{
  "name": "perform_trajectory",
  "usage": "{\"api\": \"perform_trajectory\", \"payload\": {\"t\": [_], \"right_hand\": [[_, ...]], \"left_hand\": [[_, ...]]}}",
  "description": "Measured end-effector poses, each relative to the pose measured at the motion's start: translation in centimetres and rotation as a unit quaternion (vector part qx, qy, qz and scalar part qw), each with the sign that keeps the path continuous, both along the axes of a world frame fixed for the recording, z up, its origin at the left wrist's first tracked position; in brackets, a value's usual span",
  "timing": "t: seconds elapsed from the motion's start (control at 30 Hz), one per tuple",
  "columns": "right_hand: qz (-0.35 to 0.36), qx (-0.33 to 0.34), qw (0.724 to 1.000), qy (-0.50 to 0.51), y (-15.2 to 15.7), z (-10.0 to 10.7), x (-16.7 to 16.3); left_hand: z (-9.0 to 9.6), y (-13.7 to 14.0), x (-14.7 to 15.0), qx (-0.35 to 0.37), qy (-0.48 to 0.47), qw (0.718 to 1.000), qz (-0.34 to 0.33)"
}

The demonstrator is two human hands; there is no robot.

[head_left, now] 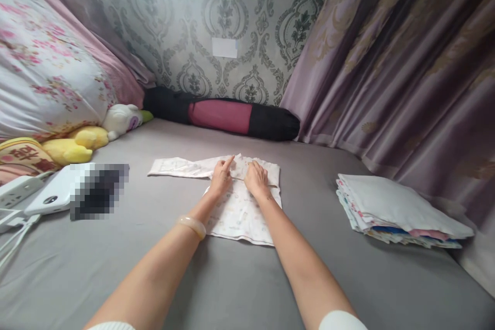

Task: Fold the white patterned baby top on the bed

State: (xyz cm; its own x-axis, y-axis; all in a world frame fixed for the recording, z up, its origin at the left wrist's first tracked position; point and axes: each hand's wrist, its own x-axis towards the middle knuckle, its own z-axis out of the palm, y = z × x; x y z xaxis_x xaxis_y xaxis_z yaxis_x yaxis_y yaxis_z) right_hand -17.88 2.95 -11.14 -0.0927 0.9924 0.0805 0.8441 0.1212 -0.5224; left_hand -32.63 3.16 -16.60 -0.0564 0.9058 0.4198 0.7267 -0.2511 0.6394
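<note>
A small pale long-sleeved shirt (240,221) with a faint print lies on the grey bed. One sleeve stretches out flat to the left; the right sleeve is folded across the upper body of the shirt. Near the collar, my left hand (221,177) rests on the cloth with its index finger stretched out, and a light bangle circles that wrist. Close beside it on the right, my right hand (256,177) has its fingers curled down and closed on the folded cloth. The fingertips of the right hand are partly hidden.
A stack of folded cloths (398,206) sits at the right by the curtain (356,62). A black and red roll bag (220,116) lies against the wall. On the left are a power strip (19,193), a white device (58,191), plush toys (73,147) and a floral pillow (50,62).
</note>
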Motion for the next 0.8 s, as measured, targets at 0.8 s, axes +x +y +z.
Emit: {"api": "perform_trajectory", "payload": {"t": [0.8], "right_hand": [[-0.030, -0.030, 0.982, -0.183, -0.1, -1.0, 2.8]], "left_hand": [[0.8, -1.2, 2.0, -0.021, 0.163, 0.986, 0.007]]}}
